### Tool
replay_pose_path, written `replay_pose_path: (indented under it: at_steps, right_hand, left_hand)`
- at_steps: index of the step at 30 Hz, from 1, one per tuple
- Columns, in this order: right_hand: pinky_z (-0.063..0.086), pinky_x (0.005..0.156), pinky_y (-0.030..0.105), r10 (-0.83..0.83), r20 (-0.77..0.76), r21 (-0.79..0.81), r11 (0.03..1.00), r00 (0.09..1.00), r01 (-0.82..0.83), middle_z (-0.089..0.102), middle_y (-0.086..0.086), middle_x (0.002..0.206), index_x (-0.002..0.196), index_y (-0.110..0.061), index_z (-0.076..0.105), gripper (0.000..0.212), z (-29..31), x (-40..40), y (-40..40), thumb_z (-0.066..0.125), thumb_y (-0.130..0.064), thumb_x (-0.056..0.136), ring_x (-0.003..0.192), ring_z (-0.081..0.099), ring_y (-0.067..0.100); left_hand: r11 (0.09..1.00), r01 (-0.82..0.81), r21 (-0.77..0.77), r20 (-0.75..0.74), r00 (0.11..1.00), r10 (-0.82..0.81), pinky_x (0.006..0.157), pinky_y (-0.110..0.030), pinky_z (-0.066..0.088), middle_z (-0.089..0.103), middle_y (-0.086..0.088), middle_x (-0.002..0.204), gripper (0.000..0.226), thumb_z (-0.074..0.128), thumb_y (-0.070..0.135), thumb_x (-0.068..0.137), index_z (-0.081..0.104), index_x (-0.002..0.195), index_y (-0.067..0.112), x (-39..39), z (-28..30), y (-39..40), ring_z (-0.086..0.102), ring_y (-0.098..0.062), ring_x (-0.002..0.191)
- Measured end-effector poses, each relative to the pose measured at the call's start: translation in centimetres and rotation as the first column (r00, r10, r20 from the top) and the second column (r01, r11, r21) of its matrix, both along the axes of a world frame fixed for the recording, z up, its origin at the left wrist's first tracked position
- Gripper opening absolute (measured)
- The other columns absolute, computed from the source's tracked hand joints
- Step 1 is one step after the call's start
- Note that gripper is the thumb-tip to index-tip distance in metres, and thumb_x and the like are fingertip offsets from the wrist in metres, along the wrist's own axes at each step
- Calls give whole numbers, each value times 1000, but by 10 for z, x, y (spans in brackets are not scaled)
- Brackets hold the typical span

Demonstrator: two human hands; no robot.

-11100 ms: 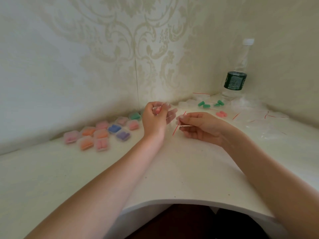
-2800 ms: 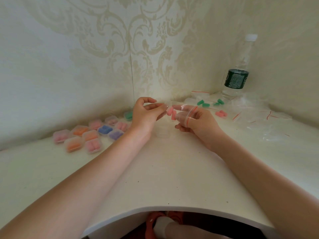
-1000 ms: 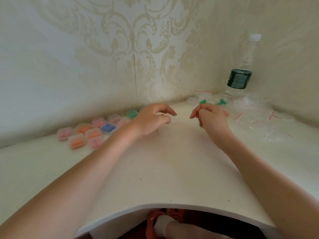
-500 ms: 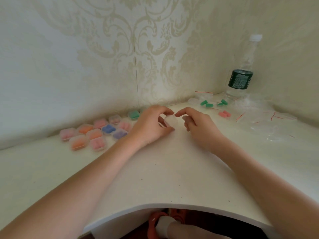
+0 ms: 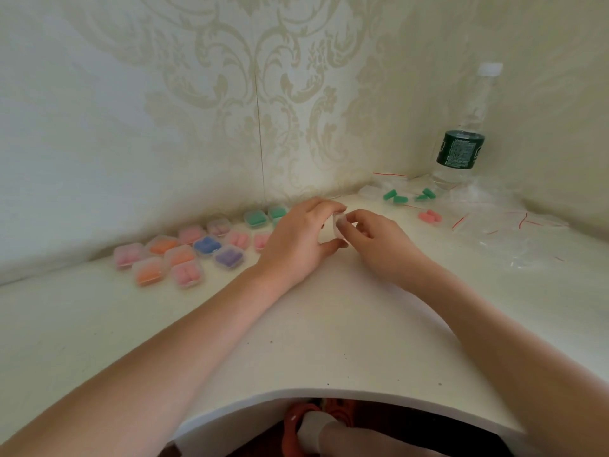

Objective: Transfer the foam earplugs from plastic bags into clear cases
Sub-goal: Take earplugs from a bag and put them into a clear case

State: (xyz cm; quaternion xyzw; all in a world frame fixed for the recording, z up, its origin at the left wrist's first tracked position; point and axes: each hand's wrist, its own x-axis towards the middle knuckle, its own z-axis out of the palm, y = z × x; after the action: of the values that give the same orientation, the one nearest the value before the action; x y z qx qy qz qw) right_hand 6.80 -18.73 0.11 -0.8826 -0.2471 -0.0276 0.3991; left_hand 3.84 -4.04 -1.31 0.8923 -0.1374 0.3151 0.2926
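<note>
Table (image 5: 329, 324): a white corner table with a curved near edge; it carried everything and ran up to the wallpapered walls at the far side.
Bottle (image 5: 461, 150): a clear water bottle with a dark green label stood upright in the far right corner.
Bags (image 5: 514, 232): a loose heap of clear plastic bags with red strips lay at the right, well apart from the hands.
Filled cases (image 5: 184, 252): a group of small clear cases with pink, orange, blue, purple and green earplugs inside lay at the far left, close to the wall.
Left hand (image 5: 296, 242): the fingers were curled around the left side of a small clear case (image 5: 337, 225) and the thumb came under it; the hand held it just above the table, in the middle.
Right hand (image 5: 375, 239): thumb and forefinger pinched the right edge of the same case; the other fingers were bent under the palm.
Loose earplugs: green earplugs (image 5: 395, 196) lay at the far right near the bottle, and a pink pair (image 5: 430, 216) lay nearer, beside the bags.
Contents of the held case: I cannot tell; the fingers hid most of it.
Handling, my judgement: the case seemed light, stiff and rather slippery, so it is best held by the two opposite edges while the lid is pressed. The foam earplugs are probably soft and very light and should be pinched gently at the middle.
</note>
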Motion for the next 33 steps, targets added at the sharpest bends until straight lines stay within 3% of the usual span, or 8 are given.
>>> replay_pose_path:
  at_steps: [4,8,13,16,19,23,26,33]
  right_hand:
    - [33,54,15,12,-4,16,1000,1000,-12,51,-10,71,91,-17,57,27,0,0,2,38,-33,100,63,45,6]
    - [37,55,23,30,-121,169,986,992,-9,50,-12,64,91,-20,61,25,0,3,2,44,-37,98,49,44,1]
    - [35,59,32,95,-28,134,987,995,-90,36,-16,45,106,-24,62,19,-6,10,-4,52,-36,95,46,32,5]
    - [34,60,32,126,-18,127,984,992,-123,36,-14,50,114,-27,61,20,-6,12,-5,55,-27,95,47,32,5]
    - [36,62,30,168,28,105,980,985,-170,35,-2,65,118,-36,58,24,-5,7,-3,52,-27,97,56,36,11]
    - [36,62,30,174,-9,174,970,985,-170,33,-9,59,107,-44,61,18,-4,1,-2,49,-35,97,56,35,12]
    - [39,60,34,106,-136,322,945,985,-57,42,-15,54,94,-31,66,20,-2,-1,2,49,-39,97,47,40,10]
    - [38,56,33,36,-139,296,955,990,7,39,5,65,90,-22,71,26,-3,2,2,46,-26,97,51,37,17]
  left_hand:
    - [999,-25,26,-9,1000,26,82,-31,47,67,-10,115,44,75,17,79,62,120,9,-2,0,-1,64,-28,101]
    - [1000,2,16,12,1000,-2,82,-26,45,67,-8,115,47,75,9,78,61,122,9,-2,1,-3,64,-26,100]
    - [971,50,-234,-175,980,-93,96,-25,48,61,-4,126,79,83,16,71,45,140,15,1,0,-3,59,-16,113]
    - [955,-2,-298,-218,974,-66,92,-16,45,57,-2,132,76,83,23,71,48,138,16,-1,2,-3,59,-13,112]
    - [971,-58,-231,-145,989,24,93,-26,47,61,-4,127,59,77,21,78,54,133,17,-3,3,-3,61,-18,109]
    - [965,-38,-261,-116,993,8,95,-31,49,63,-6,125,55,75,14,79,54,130,12,0,0,-2,62,-17,110]
    - [982,-7,-187,-75,997,-7,94,-30,49,66,-7,118,46,76,9,78,54,118,6,1,-2,-2,62,-17,110]
    - [1000,-7,-11,-29,1000,7,80,-40,52,70,-9,106,40,70,11,79,58,117,8,1,-5,-1,66,-27,98]
